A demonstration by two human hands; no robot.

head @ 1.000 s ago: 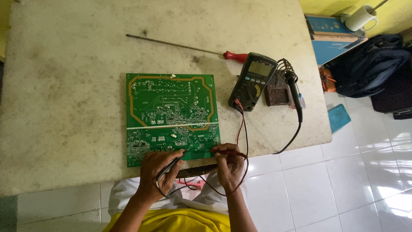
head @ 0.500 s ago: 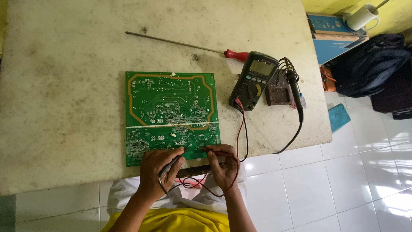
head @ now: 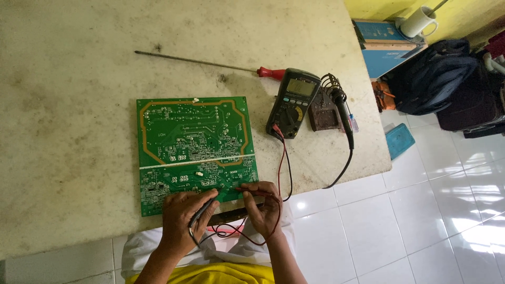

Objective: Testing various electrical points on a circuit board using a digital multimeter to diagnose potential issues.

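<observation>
A green circuit board (head: 194, 147) lies solder side up on the pale worktable (head: 79, 105). My left hand (head: 181, 218) grips a black test probe (head: 202, 210) whose tip rests on the board's near edge. My right hand (head: 263, 206) pinches a red test probe (head: 247, 190) against the same edge, a little to the right. Red and black leads (head: 281, 158) run from the probes up to a dark multimeter (head: 293, 102) right of the board.
A long red-handled screwdriver (head: 210, 64) lies beyond the board. A soldering iron (head: 344, 118) rests in its stand (head: 326, 108) beside the meter. Off the table's right edge are white floor tiles, a blue box (head: 386, 44), dark bags (head: 436, 76) and a white mug (head: 418, 21).
Both hands have shifted slightly along the board's near edge, the right hand moving left toward the board with the red probe. The board, meter and tools have not moved.
</observation>
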